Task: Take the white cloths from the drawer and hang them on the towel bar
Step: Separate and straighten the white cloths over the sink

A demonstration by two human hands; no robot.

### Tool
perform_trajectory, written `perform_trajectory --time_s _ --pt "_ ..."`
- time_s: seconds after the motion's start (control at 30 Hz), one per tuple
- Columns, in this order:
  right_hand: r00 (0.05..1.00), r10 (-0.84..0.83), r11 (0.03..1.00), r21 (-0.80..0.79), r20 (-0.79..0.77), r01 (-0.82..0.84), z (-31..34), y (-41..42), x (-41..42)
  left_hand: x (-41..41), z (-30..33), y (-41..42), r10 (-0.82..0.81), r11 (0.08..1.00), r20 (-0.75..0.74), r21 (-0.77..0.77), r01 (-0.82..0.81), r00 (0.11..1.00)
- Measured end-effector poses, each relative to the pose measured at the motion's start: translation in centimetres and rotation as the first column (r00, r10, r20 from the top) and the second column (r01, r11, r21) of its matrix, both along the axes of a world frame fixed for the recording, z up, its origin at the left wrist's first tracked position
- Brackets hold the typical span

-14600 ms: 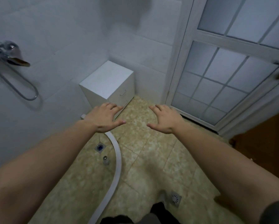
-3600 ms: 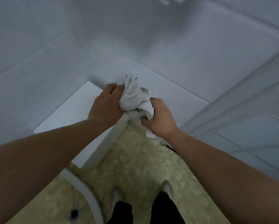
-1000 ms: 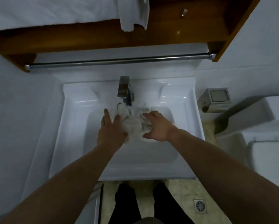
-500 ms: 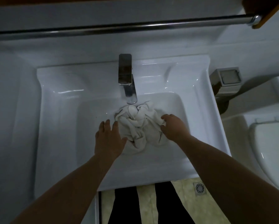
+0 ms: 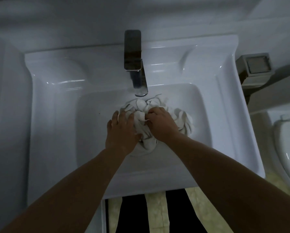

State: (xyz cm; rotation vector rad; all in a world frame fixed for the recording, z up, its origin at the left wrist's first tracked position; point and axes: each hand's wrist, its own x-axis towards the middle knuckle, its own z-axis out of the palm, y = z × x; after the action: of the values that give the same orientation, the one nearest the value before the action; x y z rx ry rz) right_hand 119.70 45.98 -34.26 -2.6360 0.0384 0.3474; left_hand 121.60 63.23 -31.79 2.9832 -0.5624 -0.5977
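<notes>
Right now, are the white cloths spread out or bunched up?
Bunched up: the white cloths lie as a crumpled heap in the sink basin below the faucet, both hands on them.

Bathroom: sink (image 5: 57,101), faucet (image 5: 134,61), toilet (image 5: 287,148).

Both hands (image 5: 141,126) on white cloths (image 5: 183,120) (bunched) in sink (image 5: 57,105).

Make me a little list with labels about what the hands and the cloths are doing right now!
Place: bathroom sink
Cloths: white cloths bunched in the basin, below the tap
Left hand: resting flat on the pile
Right hand: fingers curled into the cloths, pinching a fold
Water: none seen running
Towel bar: not in view
Beside the sink: toilet on the right
</notes>
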Motion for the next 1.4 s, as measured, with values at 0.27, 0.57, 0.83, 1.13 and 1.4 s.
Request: perform_trajectory --time_s 0.27,0.57,0.83,1.13,1.4 --pt "0.996 0.086 0.986 0.139 0.033 -0.090 15.8 -3.4 3.2 -0.8 12.2 -1.9 -0.093 0.978 0.083 -0.177 0.106 0.992" --pt "0.975 0.216 0.967 0.125 0.059 -0.222 37.0 -5.6 8.6 5.2 29.9 -3.2 0.091 0.847 0.381 -0.516 0.130 0.920" --pt "0.934 0.339 0.940 0.006 0.115 -0.341 48.3 -4.4 8.9 7.8 40.4 -5.1 0.036 0.723 0.289 -0.668 0.174 0.957" --pt "0.929 0.295 0.954 -0.006 0.225 -0.301 52.8 -4.9 10.3 8.8 44.3 -6.1 0.146 0.598 0.056 -0.800 -0.043 0.988" --pt "0.878 0.388 0.920 -0.176 0.281 -0.351 56.9 -5.1 10.9 8.6 44.1 -5.5 0.229 0.660 0.020 -0.738 -0.140 0.973"
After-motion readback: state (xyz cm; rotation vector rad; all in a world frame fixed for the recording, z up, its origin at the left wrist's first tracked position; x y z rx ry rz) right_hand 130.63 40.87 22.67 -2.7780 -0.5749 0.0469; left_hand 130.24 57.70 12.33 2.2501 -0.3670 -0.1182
